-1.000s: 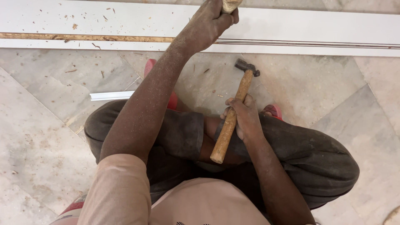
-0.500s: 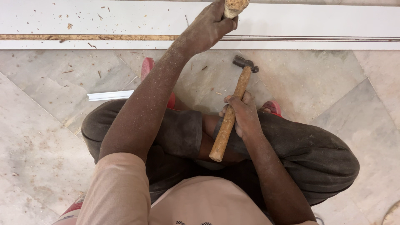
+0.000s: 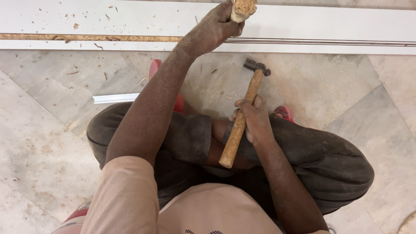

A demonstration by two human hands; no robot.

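My right hand point(image 3: 255, 119) grips a wooden-handled hammer point(image 3: 241, 117) over my crossed legs. My left hand point(image 3: 216, 27) clasps a wooden tool handle point(image 3: 242, 9) at the white board point(image 3: 329, 26) on the floor's far edge.

Open marble floor point(image 3: 52, 143) lies left and far right of the seated person's dark-trousered knees point(image 3: 320, 156). Ahead, a long white grooved board point(image 3: 329, 30) spans the full width, barring reach beyond. A short white strip point(image 3: 113, 98) lies left; the wooden-handled hammer point(image 3: 242, 117) crosses the middle gap.

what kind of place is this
Likely an indoor carpentry or fitting job done on the floor: marble floor tiles, a long white board strewn with wood chips, and a hammer in the right hand.
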